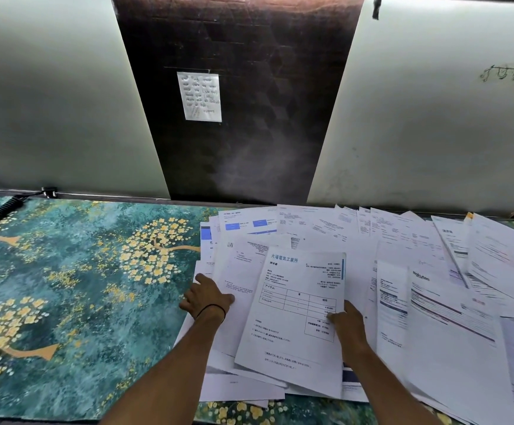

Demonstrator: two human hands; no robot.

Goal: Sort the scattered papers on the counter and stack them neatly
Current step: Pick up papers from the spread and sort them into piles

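Note:
Many white printed papers (387, 246) lie scattered and overlapping across the right half of the counter. On top near the front lies a sheet with a blue heading and a table (298, 302). My right hand (347, 325) pinches that sheet at its right edge, thumb on top. My left hand (208, 297) rests on the left edge of the pile, fingers curled at the paper margins, a black band on the wrist. Underlying sheets fan out below the top one.
The counter wears a teal mat with yellow blossom trees (65, 286), bare on the left half. A black coiled cable (1, 210) lies at the far left back. A handwritten note (200, 96) hangs on the dark wall panel behind.

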